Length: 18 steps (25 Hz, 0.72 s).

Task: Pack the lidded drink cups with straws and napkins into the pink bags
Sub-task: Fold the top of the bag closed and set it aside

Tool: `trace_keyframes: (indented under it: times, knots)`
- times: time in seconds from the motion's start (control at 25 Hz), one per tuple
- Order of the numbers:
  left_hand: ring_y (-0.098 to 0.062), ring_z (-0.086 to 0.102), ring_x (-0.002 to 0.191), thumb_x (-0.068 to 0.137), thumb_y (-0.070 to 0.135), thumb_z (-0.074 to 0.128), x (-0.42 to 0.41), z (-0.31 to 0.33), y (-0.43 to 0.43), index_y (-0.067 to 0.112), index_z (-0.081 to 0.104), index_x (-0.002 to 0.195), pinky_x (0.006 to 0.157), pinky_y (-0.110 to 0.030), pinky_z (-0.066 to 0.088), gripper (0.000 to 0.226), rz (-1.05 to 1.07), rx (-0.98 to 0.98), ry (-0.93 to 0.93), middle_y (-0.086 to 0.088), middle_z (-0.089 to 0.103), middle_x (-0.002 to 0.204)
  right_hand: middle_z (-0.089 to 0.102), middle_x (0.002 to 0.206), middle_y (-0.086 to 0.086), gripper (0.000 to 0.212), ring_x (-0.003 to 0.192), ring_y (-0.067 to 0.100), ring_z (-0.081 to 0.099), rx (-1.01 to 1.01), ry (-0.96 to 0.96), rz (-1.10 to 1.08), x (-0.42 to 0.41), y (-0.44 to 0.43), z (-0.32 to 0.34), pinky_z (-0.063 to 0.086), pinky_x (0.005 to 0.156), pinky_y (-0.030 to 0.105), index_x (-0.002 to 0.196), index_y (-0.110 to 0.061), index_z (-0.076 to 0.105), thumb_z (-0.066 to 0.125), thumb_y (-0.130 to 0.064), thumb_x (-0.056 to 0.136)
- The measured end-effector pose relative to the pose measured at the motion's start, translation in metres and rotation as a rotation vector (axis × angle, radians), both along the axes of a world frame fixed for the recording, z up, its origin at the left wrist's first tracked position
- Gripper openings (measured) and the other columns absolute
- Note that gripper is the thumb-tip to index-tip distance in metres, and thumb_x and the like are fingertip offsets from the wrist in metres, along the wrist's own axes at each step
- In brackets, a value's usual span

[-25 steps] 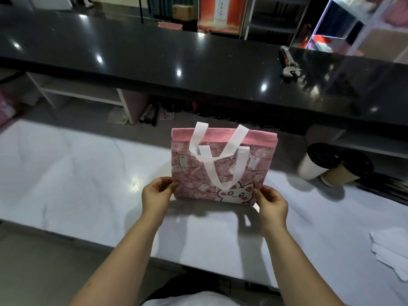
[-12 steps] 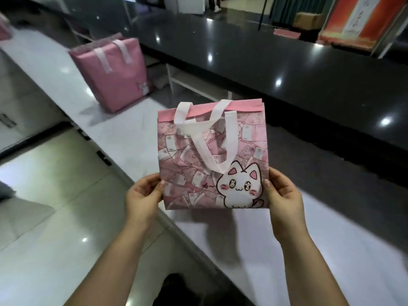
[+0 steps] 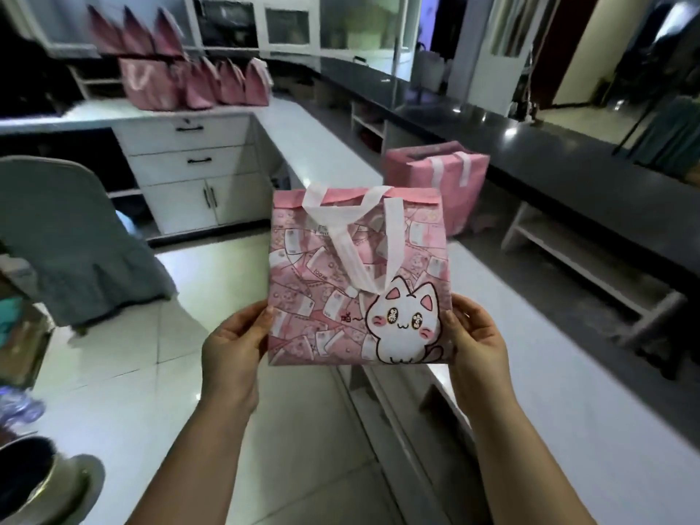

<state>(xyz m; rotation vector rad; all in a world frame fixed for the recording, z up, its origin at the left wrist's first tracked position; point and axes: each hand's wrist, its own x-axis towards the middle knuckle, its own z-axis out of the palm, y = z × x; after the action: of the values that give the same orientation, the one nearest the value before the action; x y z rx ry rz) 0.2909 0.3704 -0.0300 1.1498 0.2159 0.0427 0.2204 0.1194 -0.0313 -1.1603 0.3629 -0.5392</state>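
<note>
Far off to the left, a row of pink bags point(image 3: 197, 85) stands on the far surface point(image 3: 113, 111). Closer in, the left hand point(image 3: 231, 346) pinches the lower left edge of the cat-print bag point(image 3: 325, 297). The right hand point(image 3: 477, 342) grasps the lower right edge, fingers curled behind. The bag hangs upright in the air between them, mouth up. The near surface point(image 3: 568, 392) lies rightward, nearer the right hand, so setting down likely goes that way.

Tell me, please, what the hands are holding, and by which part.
Both hands hold the pink cat-print bag: the left hand grips its lower left edge, the right hand its lower right edge.
</note>
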Motion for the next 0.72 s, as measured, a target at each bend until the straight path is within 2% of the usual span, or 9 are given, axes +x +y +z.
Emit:
trace_keyframes:
  times: [0.04,0.12,0.24,0.32,0.44,0.52,0.64,0.72]
  knots:
    - [-0.024,0.068,0.087,0.082,0.005,0.068,0.014,0.0,0.027,0.011,0.071,0.096,0.073,-0.03,0.059,0.015,0.042,-0.003,0.002,-0.012,0.073,0.099,0.074,0.094,0.006,0.02,0.086,0.02,0.068,0.021,-0.011,0.037,0.026,0.027,-0.002,0.055,0.078,0.038,0.103,-0.01,0.066,0.062,-0.007,0.084]
    - [-0.023,0.068,0.088,0.084,0.006,0.068,0.039,-0.005,0.081,0.015,0.071,0.096,0.069,-0.026,0.059,0.015,0.137,0.01,0.013,-0.011,0.073,0.101,0.074,0.094,0.006,0.021,0.085,0.019,0.069,0.062,-0.017,0.117,0.075,0.08,-0.007,0.057,0.074,0.034,0.102,-0.008,0.067,0.064,-0.007,0.082]
    - [-0.022,0.069,0.095,0.086,0.007,0.067,0.071,-0.016,0.152,0.016,0.071,0.101,0.077,-0.03,0.057,0.018,0.228,0.023,0.043,-0.009,0.073,0.105,0.073,0.101,0.011,0.027,0.093,0.026,0.068,0.08,0.031,0.224,0.135,0.148,-0.016,0.057,0.079,0.04,0.097,-0.014,0.072,0.073,-0.017,0.07]
    - [-0.023,0.068,0.101,0.085,0.005,0.067,0.09,-0.025,0.185,0.015,0.07,0.108,0.086,-0.037,0.054,0.025,0.225,0.025,0.068,-0.008,0.073,0.107,0.073,0.102,0.01,0.022,0.094,0.027,0.068,0.073,0.067,0.292,0.167,0.178,-0.024,0.058,0.079,0.04,0.099,-0.013,0.071,0.068,-0.006,0.078]
    - [-0.021,0.067,0.105,0.087,-0.002,0.062,0.117,-0.038,0.213,0.017,0.069,0.11,0.089,-0.039,0.052,0.031,0.23,0.018,0.108,-0.005,0.072,0.109,0.074,0.101,0.006,0.035,0.092,0.022,0.069,0.036,0.108,0.391,0.21,0.2,-0.032,0.059,0.071,0.032,0.108,-0.009,0.066,0.053,0.013,0.084]
    - [-0.017,0.068,0.101,0.089,-0.003,0.058,0.144,-0.045,0.224,0.019,0.068,0.111,0.083,-0.033,0.055,0.033,0.254,0.006,0.133,-0.002,0.072,0.108,0.073,0.106,0.008,0.035,0.096,0.022,0.069,0.024,0.113,0.445,0.244,0.211,-0.037,0.059,0.076,0.033,0.111,-0.008,0.066,0.061,0.006,0.079]
    - [-0.013,0.068,0.094,0.09,-0.003,0.056,0.196,-0.051,0.231,0.02,0.067,0.114,0.079,-0.029,0.054,0.035,0.284,0.013,0.171,0.003,0.073,0.106,0.072,0.106,0.011,0.052,0.097,0.024,0.069,0.079,0.112,0.476,0.307,0.219,-0.045,0.058,0.075,0.032,0.109,-0.008,0.067,0.074,-0.013,0.058]
    - [-0.011,0.068,0.091,0.09,-0.004,0.055,0.237,-0.048,0.231,0.022,0.068,0.111,0.083,-0.031,0.051,0.036,0.305,0.018,0.163,0.005,0.073,0.104,0.072,0.107,0.013,0.048,0.099,0.027,0.068,0.109,0.097,0.484,0.356,0.22,-0.048,0.058,0.076,0.032,0.112,-0.004,0.065,0.071,-0.006,0.065]
